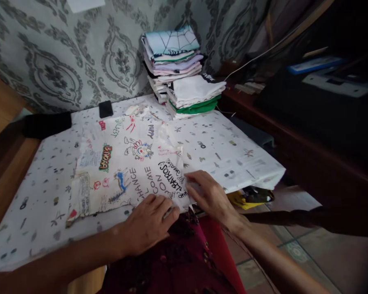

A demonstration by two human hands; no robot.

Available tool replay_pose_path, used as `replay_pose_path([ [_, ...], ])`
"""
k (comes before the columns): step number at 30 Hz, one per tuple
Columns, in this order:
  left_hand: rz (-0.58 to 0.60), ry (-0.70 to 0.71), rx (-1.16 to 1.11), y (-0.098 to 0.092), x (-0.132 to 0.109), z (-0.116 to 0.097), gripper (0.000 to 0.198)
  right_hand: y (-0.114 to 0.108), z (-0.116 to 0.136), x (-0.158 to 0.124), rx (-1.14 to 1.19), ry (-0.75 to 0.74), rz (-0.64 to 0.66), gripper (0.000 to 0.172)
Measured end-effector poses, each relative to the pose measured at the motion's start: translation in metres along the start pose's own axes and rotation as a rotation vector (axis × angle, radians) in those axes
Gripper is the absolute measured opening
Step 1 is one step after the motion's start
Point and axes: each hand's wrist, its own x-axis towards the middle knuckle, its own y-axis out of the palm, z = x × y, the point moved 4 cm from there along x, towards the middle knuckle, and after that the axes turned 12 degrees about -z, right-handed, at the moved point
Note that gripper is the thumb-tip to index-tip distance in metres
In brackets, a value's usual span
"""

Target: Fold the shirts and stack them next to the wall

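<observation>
A white shirt covered in coloured doodles and lettering lies spread in a rough rectangle on the table, its edges creased. My left hand rests palm down at its near edge, fingers bent over the fabric; the thumb's hold is partly hidden. At the right corner of the shirt is my right hand, with index finger and thumb apart and their tips touching the cloth's edge.
A patterned white cloth covers the table. Folded clothes stand stacked at the back, beside a lower pile. A black phone-like object and dark cloth lie back left. A dark wooden desk borders the right; a yellow-and-black bag sits below.
</observation>
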Motion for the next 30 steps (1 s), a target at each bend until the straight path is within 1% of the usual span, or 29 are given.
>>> replay_pose_path([
  [1, -0.003, -0.005, 0.050, 0.001, -0.005, -0.003, 0.032, 0.000, 0.004, -0.006, 0.007, -0.016, -0.001, 0.022],
  [3, -0.019, -0.013, 0.072, 0.001, -0.008, -0.007, 0.021, 0.001, 0.010, -0.013, -0.001, -0.041, 0.007, 0.021],
  [5, -0.053, -0.076, 0.004, -0.002, -0.006, -0.006, 0.015, 0.003, 0.013, -0.015, -0.023, -0.058, 0.014, 0.023],
  [8, -0.108, -0.225, -0.173, -0.012, 0.003, 0.000, 0.014, 0.008, 0.015, -0.013, -0.049, -0.090, -0.014, 0.029],
  [9, -0.104, -0.250, -0.226, -0.016, 0.005, 0.001, 0.014, 0.009, 0.016, -0.011, -0.067, -0.114, -0.035, 0.030],
  [11, -0.043, -0.241, -0.305, -0.023, 0.008, 0.003, 0.012, 0.010, 0.019, -0.008, -0.111, -0.190, -0.051, 0.027],
  [13, 0.030, -0.216, -0.371, -0.029, 0.009, 0.008, 0.010, 0.011, 0.021, -0.002, -0.155, -0.266, 0.011, 0.023],
  [14, 0.042, -0.221, -0.407, -0.031, 0.009, 0.012, 0.011, 0.011, 0.022, 0.002, -0.173, -0.292, 0.058, 0.023],
  [15, 0.030, -0.242, -0.441, -0.033, 0.009, 0.020, 0.013, 0.011, 0.023, 0.006, -0.189, -0.308, 0.097, 0.024],
  [16, -0.006, -0.278, -0.464, -0.035, 0.009, 0.030, 0.015, 0.011, 0.025, 0.013, -0.202, -0.316, 0.117, 0.026],
  [18, -0.114, -0.368, -0.447, -0.034, 0.009, 0.059, 0.020, 0.014, 0.028, 0.029, -0.202, -0.328, 0.121, 0.028],
  [20, -0.210, -0.445, -0.356, -0.026, 0.009, 0.096, 0.027, 0.029, 0.034, 0.050, -0.164, -0.354, 0.128, 0.023],
  [21, -0.239, -0.472, -0.301, -0.020, 0.010, 0.116, 0.031, 0.041, 0.037, 0.062, -0.146, -0.374, 0.145, 0.021],
  [22, -0.245, -0.498, -0.256, -0.012, 0.010, 0.136, 0.035, 0.056, 0.039, 0.076, -0.135, -0.395, 0.170, 0.022],
  [24, -0.228, -0.571, -0.178, 0.004, 0.009, 0.175, 0.043, 0.091, 0.041, 0.106, -0.158, -0.423, 0.221, 0.034],
  [26, -0.179, -0.652, -0.105, 0.017, 0.007, 0.210, 0.050, 0.128, 0.038, 0.139, -0.200, -0.393, 0.277, 0.040],
  [28, -0.124, -0.724, -0.040, 0.023, 0.002, 0.241, 0.055, 0.157, 0.030, 0.171, -0.247, -0.353, 0.302, 0.040],
  [30, -0.083, -0.792, 0.017, 0.022, -0.008, 0.270, 0.058, 0.175, 0.014, 0.201, -0.305, -0.337, 0.308, 0.043],
])
